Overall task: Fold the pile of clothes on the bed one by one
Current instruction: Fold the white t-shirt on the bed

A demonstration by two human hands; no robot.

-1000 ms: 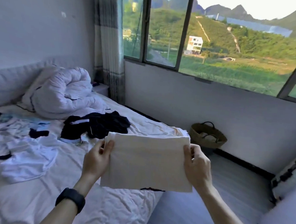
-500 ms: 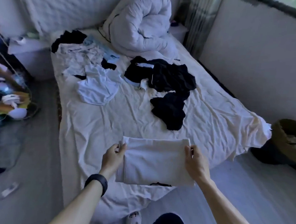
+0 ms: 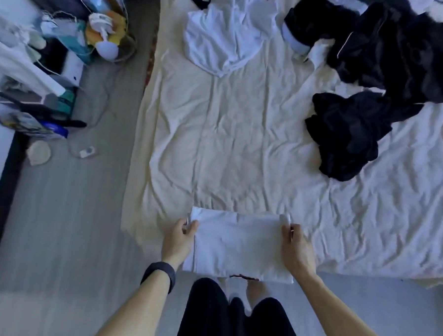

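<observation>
A folded white garment (image 3: 239,243) hangs at the near edge of the bed (image 3: 237,148), held up by its two top corners. My left hand (image 3: 179,236) pinches the left corner and my right hand (image 3: 296,245) pinches the right one. A dark trim shows at the garment's bottom edge. Farther back, a crumpled white garment (image 3: 226,37) lies on the cream sheet. A heap of black clothes (image 3: 381,81) spreads over the bed's right side.
Left of the bed is grey floor (image 3: 63,223) with a cluttered pile of toys, bags and cables (image 3: 67,46) and a small white plug (image 3: 86,151). My dark-trousered legs (image 3: 233,320) stand at the bed's foot.
My view has tipped from the window down to the bed. The folded white garment has come down from chest height to the bed's near edge, both hands still holding its corners.
</observation>
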